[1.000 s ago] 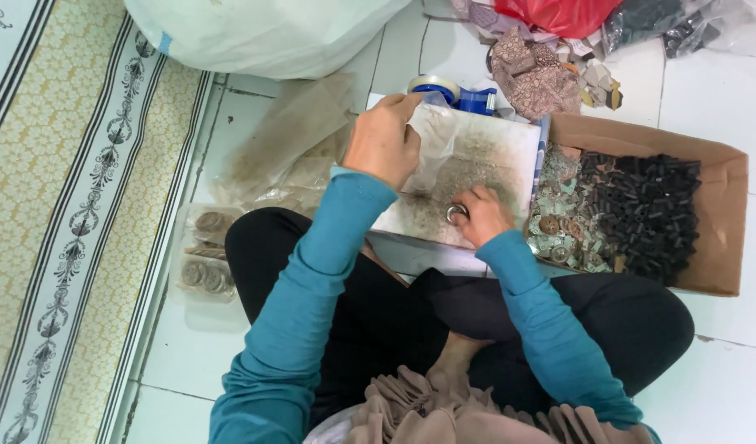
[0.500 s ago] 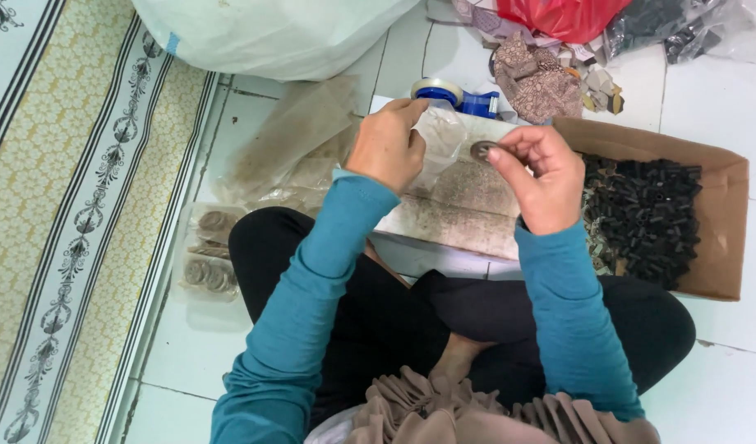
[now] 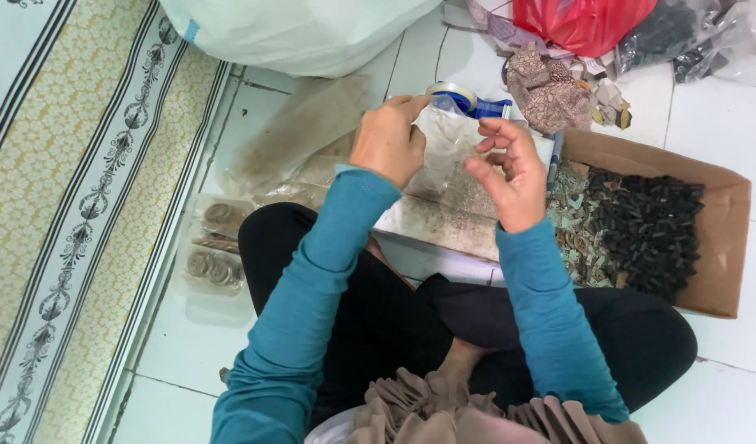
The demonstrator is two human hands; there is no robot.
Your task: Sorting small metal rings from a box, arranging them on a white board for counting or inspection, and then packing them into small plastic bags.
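Note:
My left hand (image 3: 388, 141) pinches the top edge of a small clear plastic bag (image 3: 440, 141) and holds it up over a flat speckled board (image 3: 444, 224) on my lap. Just to the right of the bag, my right hand (image 3: 508, 174) has its fingers curled at the bag's mouth and touches its edge. Whether anything sits between those fingertips is hidden. Both arms wear teal sleeves.
An open cardboard box (image 3: 723, 247) at the right holds several small black pieces and greenish scraps. A tape dispenser (image 3: 467, 99) lies beyond the bag. Clear packets of round metal pieces (image 3: 214, 251) lie on the white tiles at the left, beside a patterned mat (image 3: 74, 205). At the top sit a white sack (image 3: 296, 33) and a red bag (image 3: 583, 23).
My right hand rose from the board with a small round piece pinched in it and moved left to the bag's mouth. My left hand stayed on the bag.

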